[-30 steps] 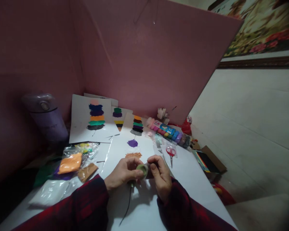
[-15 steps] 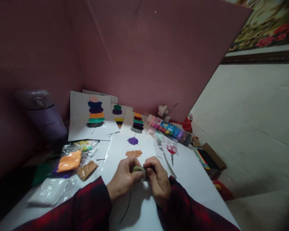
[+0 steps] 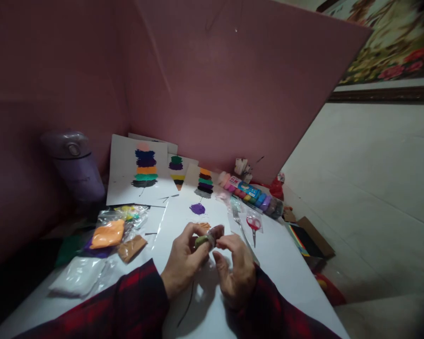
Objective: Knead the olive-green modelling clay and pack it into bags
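Note:
My left hand (image 3: 183,259) pinches a small olive-green lump of clay (image 3: 200,241) between thumb and fingers, just above the white paper sheet (image 3: 183,214). My right hand (image 3: 235,266) is curled beside it, its fingertips touching a clear plastic wrap on the lump's right side. Both sleeves are dark red plaid. A thin black wire (image 3: 187,306) lies on the sheet below the hands. On the sheet, just beyond the hands, are a purple clay patch (image 3: 197,208) and an orange one (image 3: 204,225).
Clay bags, one orange (image 3: 107,233), lie at the left. A fork (image 3: 240,225), red scissors (image 3: 253,225) and a pack of clay colours (image 3: 250,194) lie to the right. Finished pictures (image 3: 143,169) lean at the back by a purple flask (image 3: 74,165). Pink boards wall the table.
Both hands have lifted slightly with the green lump; the right hand's fingers have loosened and shifted to the lump's right side. The camera view has moved a little.

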